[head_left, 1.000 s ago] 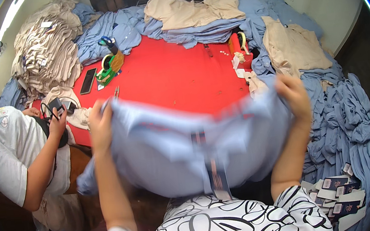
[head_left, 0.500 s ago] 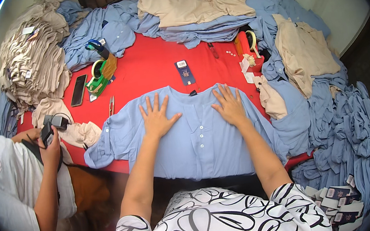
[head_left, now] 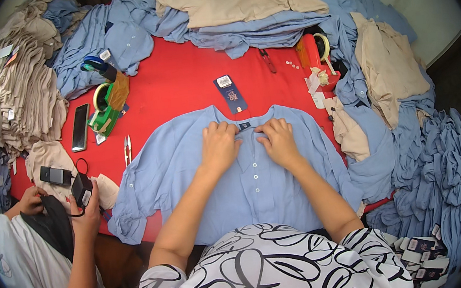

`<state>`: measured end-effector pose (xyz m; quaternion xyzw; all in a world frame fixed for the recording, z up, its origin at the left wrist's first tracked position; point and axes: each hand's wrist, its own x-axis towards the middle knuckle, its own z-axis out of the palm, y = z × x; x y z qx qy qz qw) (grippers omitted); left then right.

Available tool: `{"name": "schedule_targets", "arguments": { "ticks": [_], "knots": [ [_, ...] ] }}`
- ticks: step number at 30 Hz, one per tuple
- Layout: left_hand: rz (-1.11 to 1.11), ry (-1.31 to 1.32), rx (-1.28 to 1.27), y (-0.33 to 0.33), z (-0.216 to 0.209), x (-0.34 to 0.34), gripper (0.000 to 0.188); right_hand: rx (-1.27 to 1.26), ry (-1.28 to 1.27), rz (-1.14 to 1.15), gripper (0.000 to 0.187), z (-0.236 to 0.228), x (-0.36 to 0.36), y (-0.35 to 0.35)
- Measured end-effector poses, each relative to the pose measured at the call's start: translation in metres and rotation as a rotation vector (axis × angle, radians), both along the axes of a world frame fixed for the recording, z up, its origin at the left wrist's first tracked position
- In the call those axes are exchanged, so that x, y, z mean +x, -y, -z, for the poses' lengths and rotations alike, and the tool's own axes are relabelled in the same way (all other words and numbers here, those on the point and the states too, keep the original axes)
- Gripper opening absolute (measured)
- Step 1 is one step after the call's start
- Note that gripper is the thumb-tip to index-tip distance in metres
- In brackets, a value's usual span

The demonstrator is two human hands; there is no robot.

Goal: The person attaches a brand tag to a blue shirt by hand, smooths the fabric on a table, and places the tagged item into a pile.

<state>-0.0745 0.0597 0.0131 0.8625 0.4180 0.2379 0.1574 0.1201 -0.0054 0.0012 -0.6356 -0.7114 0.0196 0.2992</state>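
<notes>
A light blue shirt [head_left: 237, 200] with a short button placket lies spread out, front up, neckline away from me. My left hand [head_left: 220, 145] is closed, its fingers curled on the cloth at the left of the neck opening. Opposite it, my right hand [head_left: 278, 142] pinches the fabric at the right neck edge. Between them a small dark neck label [head_left: 245, 126] shows. A navy hang tag [head_left: 230, 94] lies just beyond the collar on the red cloth [head_left: 178, 81].
Thread snips [head_left: 128, 150], a phone [head_left: 80, 127] and a green tape dispenser [head_left: 106, 114] lie to the left. At left a co-worker's hand [head_left: 85, 217] holds a black device [head_left: 81, 189]. Folded blue shirts [head_left: 257, 33] and a beige stack [head_left: 28, 87] border the table.
Both my hands have gone from lying flat and spread on the shirt to curled fingers, closer together at the neck opening. The co-worker's hand with the black device has shifted.
</notes>
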Motion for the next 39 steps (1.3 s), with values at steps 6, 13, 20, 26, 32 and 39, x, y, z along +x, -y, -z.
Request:
{"name": "schedule_targets", "arguments": {
  "ticks": [6,13,20,26,32,39],
  "knots": [
    [0.039,0.1,-0.223,-0.014,-0.026,0.002,0.015,-0.162,-0.254,-0.082,0.015,-0.024,0.002,-0.017],
    [-0.04,0.117,-0.13,-0.021,0.006,0.015,0.021,-0.15,-0.163,0.022,0.011,-0.009,-0.005,-0.027],
    [-0.033,0.189,-0.017,-0.007,0.015,0.005,0.03,-0.304,-0.163,0.035,0.01,-0.021,-0.015,-0.04],
    [0.165,0.113,0.102,0.046,0.018,-0.002,0.063,-0.093,-0.058,0.064,0.01,-0.001,-0.018,-0.043],
    [0.211,0.018,0.145,0.035,0.012,-0.012,0.075,0.021,-0.167,0.041,0.009,0.004,-0.009,-0.04],
    [0.197,0.035,0.124,0.038,0.011,-0.012,0.071,0.059,-0.111,0.04,0.006,0.008,-0.014,-0.013]
  ]
}}
